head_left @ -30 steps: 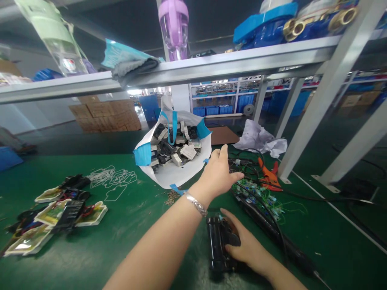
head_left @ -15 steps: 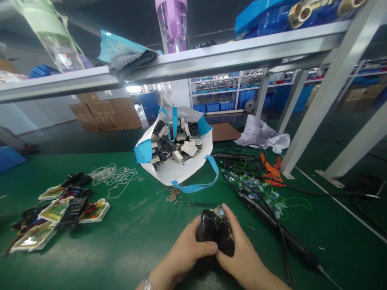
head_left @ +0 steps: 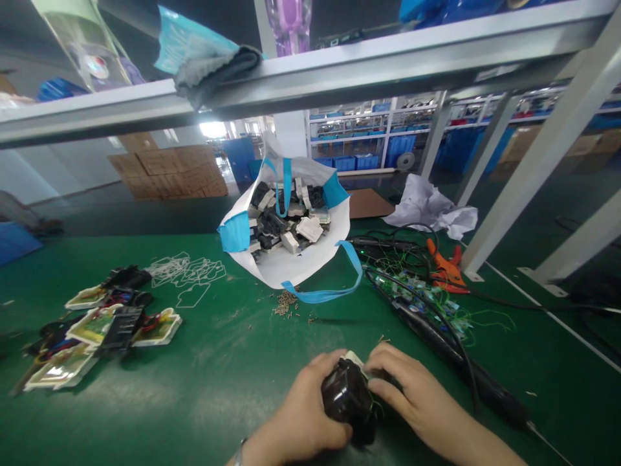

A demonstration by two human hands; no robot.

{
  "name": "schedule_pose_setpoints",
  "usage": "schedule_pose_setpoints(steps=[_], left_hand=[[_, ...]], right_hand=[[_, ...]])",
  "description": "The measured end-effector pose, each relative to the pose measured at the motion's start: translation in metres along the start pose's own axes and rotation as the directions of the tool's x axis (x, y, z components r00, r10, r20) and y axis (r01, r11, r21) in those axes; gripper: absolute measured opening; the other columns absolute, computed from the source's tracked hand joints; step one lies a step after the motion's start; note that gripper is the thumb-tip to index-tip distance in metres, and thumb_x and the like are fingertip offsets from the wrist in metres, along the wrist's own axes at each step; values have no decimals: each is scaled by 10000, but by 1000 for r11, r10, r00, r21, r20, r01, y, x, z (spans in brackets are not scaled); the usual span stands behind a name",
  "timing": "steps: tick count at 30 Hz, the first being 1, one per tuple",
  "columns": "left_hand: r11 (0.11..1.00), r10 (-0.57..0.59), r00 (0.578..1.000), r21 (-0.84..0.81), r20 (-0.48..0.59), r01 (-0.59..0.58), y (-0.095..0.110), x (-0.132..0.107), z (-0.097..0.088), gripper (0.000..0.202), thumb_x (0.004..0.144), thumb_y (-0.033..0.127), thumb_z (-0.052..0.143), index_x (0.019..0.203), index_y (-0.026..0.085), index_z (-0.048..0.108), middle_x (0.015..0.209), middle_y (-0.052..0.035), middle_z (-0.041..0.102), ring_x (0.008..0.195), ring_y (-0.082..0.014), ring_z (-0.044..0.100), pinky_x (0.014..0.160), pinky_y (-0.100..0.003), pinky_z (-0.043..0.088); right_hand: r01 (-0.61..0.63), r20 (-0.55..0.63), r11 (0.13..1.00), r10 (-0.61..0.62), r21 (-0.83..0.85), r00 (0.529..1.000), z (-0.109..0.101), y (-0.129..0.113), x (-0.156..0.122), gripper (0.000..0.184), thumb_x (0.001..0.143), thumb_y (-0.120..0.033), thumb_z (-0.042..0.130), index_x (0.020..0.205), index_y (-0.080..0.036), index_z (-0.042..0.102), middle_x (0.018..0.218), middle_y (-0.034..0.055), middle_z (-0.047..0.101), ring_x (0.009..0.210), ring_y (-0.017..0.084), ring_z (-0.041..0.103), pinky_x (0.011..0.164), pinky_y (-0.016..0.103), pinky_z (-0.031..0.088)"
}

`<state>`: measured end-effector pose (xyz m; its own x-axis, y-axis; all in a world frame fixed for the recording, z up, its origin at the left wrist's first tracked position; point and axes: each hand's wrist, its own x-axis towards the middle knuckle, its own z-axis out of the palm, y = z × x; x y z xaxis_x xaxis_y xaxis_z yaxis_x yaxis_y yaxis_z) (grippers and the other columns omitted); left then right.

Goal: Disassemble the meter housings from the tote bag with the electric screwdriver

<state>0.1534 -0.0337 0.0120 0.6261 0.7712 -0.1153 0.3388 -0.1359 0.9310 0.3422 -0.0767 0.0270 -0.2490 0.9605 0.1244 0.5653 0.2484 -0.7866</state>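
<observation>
Both my hands hold one black plastic housing (head_left: 345, 397) low over the green table mat (head_left: 218, 362), near the front edge. My left hand (head_left: 303, 414) cups it from the left with the thumb under it. My right hand (head_left: 412, 391) presses on its right side, fingers over a white part and thin green wires. Behind, a white bag with blue handles (head_left: 291, 226) lies open, filled with black and white parts. A small heap of screws (head_left: 285, 303) lies in front of the bag.
A black electric screwdriver with its cable (head_left: 451, 349) lies to the right, beside small circuit boards with green wires (head_left: 417, 294) and orange pliers (head_left: 446, 268). Opened housings and boards (head_left: 97, 330) lie at left. A metal shelf beam (head_left: 339, 71) runs overhead, its posts at right.
My left hand drew back from the bag's side and closed on the housing with my right hand. The housing was lifted and turned; the view tilted downward.
</observation>
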Motion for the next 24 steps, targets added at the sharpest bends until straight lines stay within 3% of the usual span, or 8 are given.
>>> schedule_pose_setpoints(steps=[3, 7, 11, 15, 17, 20, 24], left_hand=[[997, 70, 997, 20, 17, -71, 0, -1, -2, 758, 437, 71, 639, 1171, 179, 482, 1086, -42, 519, 990, -207, 479, 943, -292, 342], [987, 145, 988, 56, 59, -148, 1, -3, -5, 733, 463, 79, 629, 1167, 224, 484, 1085, -14, 517, 962, -182, 487, 925, -273, 355], [979, 189, 978, 55, 91, -195, -1, -3, -8, 735, 462, 75, 622, 1169, 221, 486, 1075, -15, 524, 960, -183, 490, 920, -270, 359], [982, 181, 978, 31, 101, -185, -1, -4, -13, 745, 441, 74, 623, 1164, 203, 498, 1060, -27, 531, 956, -201, 494, 909, -288, 370], [987, 157, 978, -9, 140, -158, 1, -5, -16, 738, 436, 72, 633, 1152, 207, 510, 1033, -22, 542, 919, -199, 508, 861, -283, 401], [989, 140, 977, -75, 163, -129, 3, -7, -21, 689, 456, 70, 631, 1124, 206, 530, 999, -12, 558, 867, -186, 521, 806, -270, 418], [997, 65, 992, -53, 112, -59, 2, -6, -24, 602, 458, 60, 617, 1044, 186, 568, 936, -4, 569, 819, -177, 520, 738, -251, 417]], right_hand=[[-49, 47, 994, 54, -98, 997, -6, -2, -3, 127, 857, -263, 421, 780, -191, 493, 793, 24, 524, 749, 152, 494, 698, 274, 399], [0, 69, 984, 12, -179, 998, -8, -7, -4, 123, 816, -125, 410, 841, -192, 511, 853, 32, 496, 792, 148, 485, 733, 278, 397], [27, 99, 956, 2, -292, 995, -4, -13, -1, 125, 841, -170, 414, 868, -193, 534, 860, 43, 493, 781, 154, 500, 702, 274, 408], [124, 106, 823, -78, -555, 991, -10, -9, 4, 182, 853, -196, 359, 797, -169, 530, 726, 46, 523, 657, 171, 511, 602, 281, 397], [85, -23, 704, -142, -705, 990, -27, -2, 6, 235, 835, -185, 318, 778, -159, 544, 704, 66, 536, 629, 181, 514, 581, 288, 389], [-196, -347, 546, -187, -814, 919, -71, 8, 10, 280, 825, -281, 313, 850, -143, 556, 782, 109, 576, 653, 206, 540, 607, 310, 397], [-498, -560, 419, -31, -759, 828, -130, 12, 23, 297, 820, -345, 297, 874, -185, 541, 808, 116, 590, 680, 260, 558, 550, 332, 376]])
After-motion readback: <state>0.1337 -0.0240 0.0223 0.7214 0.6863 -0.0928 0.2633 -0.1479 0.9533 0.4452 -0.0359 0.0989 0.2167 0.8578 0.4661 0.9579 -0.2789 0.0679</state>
